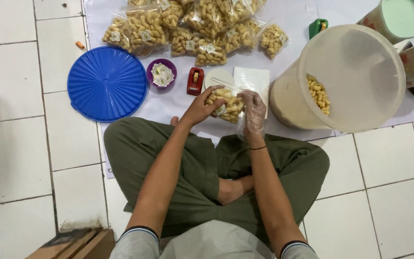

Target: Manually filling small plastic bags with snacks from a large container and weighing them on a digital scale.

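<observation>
I sit cross-legged on a white tiled floor. Both hands hold a clear plastic bag of yellow snacks (pixel 229 104) in front of my knees. My left hand (pixel 198 108), bare, grips the bag's left side. My right hand (pixel 254 111), in a thin clear plastic glove, holds its right side. A small round sticker shows on the bag. Just beyond the bag lie a red tape dispenser (pixel 195 80), a small purple bowl of stickers (pixel 162 74) and a stack of flat white bags (pixel 251 79).
A big translucent tub (pixel 355 115) with snacks inside lies tilted at the right. Its blue round lid (pixel 107 82) lies at the left. Several filled snack bags (pixel 188 26) pile at the top on a white sheet (pixel 293 17). Green-lidded container (pixel 398 19) top right.
</observation>
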